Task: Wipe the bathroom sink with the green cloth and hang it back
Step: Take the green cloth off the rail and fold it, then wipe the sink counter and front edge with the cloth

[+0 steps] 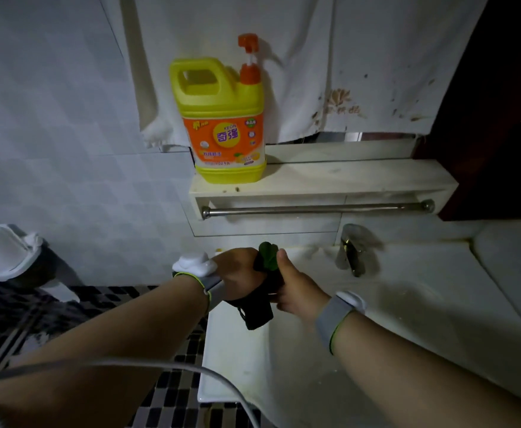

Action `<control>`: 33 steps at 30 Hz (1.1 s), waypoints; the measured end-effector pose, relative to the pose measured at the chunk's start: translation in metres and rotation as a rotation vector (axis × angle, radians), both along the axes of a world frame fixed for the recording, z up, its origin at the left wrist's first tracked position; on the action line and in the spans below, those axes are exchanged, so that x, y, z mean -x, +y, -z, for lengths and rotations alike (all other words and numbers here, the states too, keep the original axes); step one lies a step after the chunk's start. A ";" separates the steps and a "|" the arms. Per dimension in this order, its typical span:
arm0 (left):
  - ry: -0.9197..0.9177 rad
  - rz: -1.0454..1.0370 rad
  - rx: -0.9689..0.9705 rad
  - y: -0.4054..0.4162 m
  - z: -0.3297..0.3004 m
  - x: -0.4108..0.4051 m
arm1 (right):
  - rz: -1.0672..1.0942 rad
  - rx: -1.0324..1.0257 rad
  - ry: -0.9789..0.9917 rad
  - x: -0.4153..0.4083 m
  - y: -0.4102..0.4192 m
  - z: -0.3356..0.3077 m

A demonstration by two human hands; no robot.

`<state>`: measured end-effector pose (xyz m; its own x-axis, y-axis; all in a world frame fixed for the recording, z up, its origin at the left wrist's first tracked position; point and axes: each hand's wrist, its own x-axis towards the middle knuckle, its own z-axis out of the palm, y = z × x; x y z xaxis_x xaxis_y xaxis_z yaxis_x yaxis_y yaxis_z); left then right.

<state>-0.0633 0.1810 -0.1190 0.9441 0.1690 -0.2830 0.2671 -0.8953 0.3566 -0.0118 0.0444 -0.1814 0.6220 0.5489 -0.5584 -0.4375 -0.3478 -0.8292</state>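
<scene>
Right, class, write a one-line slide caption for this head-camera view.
Both hands, left hand and right hand, wring a green cloth over the sink, below a bare towel rail.

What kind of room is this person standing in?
Most likely a small home bathroom: a white sink with a metal tap against tiled walls, and a towel rail under a shelf. Both hands, left hand and right hand, grip a green cloth over the sink.
</scene>
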 end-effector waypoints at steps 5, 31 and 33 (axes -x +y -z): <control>0.070 0.036 0.018 -0.004 0.020 0.008 | 0.179 -0.167 0.224 0.007 0.015 0.018; 0.266 -0.362 0.129 0.090 0.194 0.021 | -0.991 0.600 -0.775 -0.080 0.085 0.191; 0.307 -0.379 0.143 0.091 0.201 0.021 | -0.944 0.541 -0.877 -0.064 0.082 0.193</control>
